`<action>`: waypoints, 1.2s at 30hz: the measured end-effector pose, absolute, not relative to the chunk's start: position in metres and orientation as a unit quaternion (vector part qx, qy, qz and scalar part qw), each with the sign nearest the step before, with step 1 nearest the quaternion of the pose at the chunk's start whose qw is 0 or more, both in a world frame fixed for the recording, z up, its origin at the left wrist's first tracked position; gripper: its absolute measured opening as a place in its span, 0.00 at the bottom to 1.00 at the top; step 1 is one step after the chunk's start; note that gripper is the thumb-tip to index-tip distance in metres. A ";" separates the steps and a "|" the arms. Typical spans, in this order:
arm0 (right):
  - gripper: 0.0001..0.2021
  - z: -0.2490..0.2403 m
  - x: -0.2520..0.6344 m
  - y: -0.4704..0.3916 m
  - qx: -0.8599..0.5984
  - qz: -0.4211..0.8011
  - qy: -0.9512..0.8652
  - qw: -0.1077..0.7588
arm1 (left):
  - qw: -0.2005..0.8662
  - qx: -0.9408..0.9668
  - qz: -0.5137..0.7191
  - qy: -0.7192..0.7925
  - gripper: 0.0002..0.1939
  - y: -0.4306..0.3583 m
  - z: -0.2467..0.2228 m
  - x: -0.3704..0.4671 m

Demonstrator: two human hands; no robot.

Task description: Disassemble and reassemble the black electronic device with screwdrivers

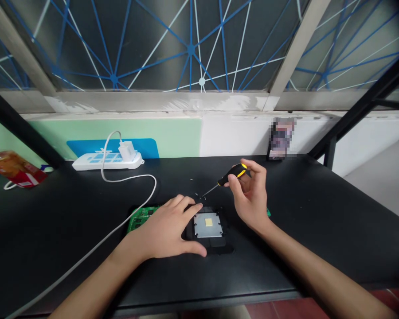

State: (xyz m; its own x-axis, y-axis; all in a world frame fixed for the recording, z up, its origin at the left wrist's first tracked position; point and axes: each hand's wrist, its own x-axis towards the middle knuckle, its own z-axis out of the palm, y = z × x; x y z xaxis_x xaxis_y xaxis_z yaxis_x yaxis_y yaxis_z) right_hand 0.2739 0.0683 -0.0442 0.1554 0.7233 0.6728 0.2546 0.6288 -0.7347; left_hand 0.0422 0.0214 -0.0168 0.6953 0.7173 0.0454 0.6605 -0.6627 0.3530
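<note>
My right hand [251, 195] grips a screwdriver [232, 174] with a black and yellow handle, its thin shaft slanting down to the left. The screwdriver's tip is by a few tiny light slivers, possibly screws [197, 194], on the table behind a black part. That black part [213, 243] lies flat and carries a silver metal plate [201, 228] with a small cream square pad [209, 222] at its centre. Over its left side rests my left hand [169, 228], palm down, thumb and fingers apart. A green circuit board [141, 217] is partly hidden beneath the left hand.
A white power strip [86, 163] holds a white charger [127, 151], whose cable [146, 176] loops forward across the black table [319, 221]. A bottle [16, 168] lies at the left. A phone [281, 139] leans against the back wall. A green edge [268, 213] shows beside my right wrist.
</note>
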 end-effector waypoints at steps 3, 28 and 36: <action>0.20 -0.044 0.273 0.067 -0.384 0.188 -0.626 0.652 | 0.143 0.903 0.097 0.393 0.47 0.023 -0.018 0.042; 0.20 -0.041 0.269 0.061 -0.373 0.209 -0.624 0.654 | 0.141 0.908 0.094 0.384 0.38 0.024 -0.018 0.042; 0.21 -0.037 0.271 0.063 -0.358 0.195 -0.610 0.679 | 0.128 0.908 0.094 0.387 0.38 0.025 -0.023 0.040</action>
State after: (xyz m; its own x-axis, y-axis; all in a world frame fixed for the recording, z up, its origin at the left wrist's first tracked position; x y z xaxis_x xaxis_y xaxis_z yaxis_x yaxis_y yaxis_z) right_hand 0.2712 0.0625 -0.0371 0.1796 0.7015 0.6897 0.1721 0.6679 -0.7241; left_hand 0.0401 0.0253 -0.0233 0.6824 0.7275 0.0714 0.6793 -0.6672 0.3055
